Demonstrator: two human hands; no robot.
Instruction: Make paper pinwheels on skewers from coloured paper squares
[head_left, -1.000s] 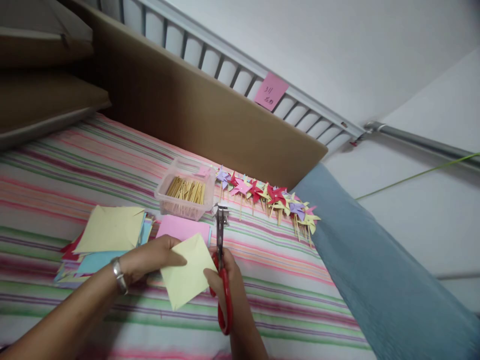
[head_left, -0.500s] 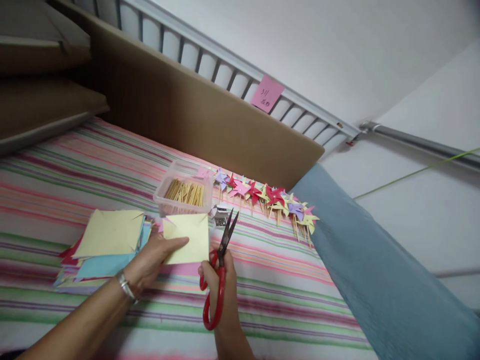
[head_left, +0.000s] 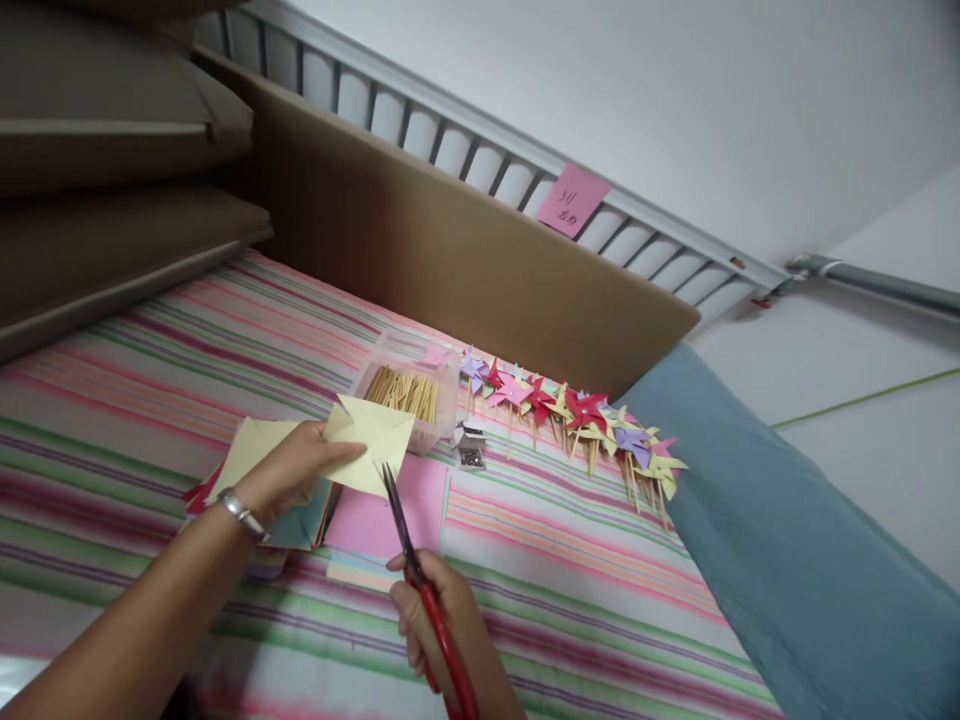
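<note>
My left hand [head_left: 296, 465] pinches a square sheet of pale yellow paper [head_left: 379, 430] that has slits at its corners. In my right hand [head_left: 442, 610] are red-handled scissors [head_left: 405, 530], with the dark blade tips at the sheet's lower right corner. Below the held sheet lies a stack of pink paper squares [head_left: 424, 505], with blue and yellow edges showing. Under my left wrist sits a pile of coloured squares, topped by a yellow sheet [head_left: 259, 450], partly hidden by my hand.
A clear plastic box [head_left: 446, 385] holds many short wooden sticks [head_left: 409, 390]. Beside it stands a small open carton [head_left: 471, 445]. Several paper pinwheels [head_left: 585, 410] on sticks lie along a brown board [head_left: 487, 260]. Brown boxes [head_left: 112, 240] are stacked at the left. Striped cloth [head_left: 555, 570] covers the surface.
The yellow sheet has been turned and lifted off the pink stack. My right hand has brought the scissors, blades now closer together, to its corner. The camera view has shifted left.
</note>
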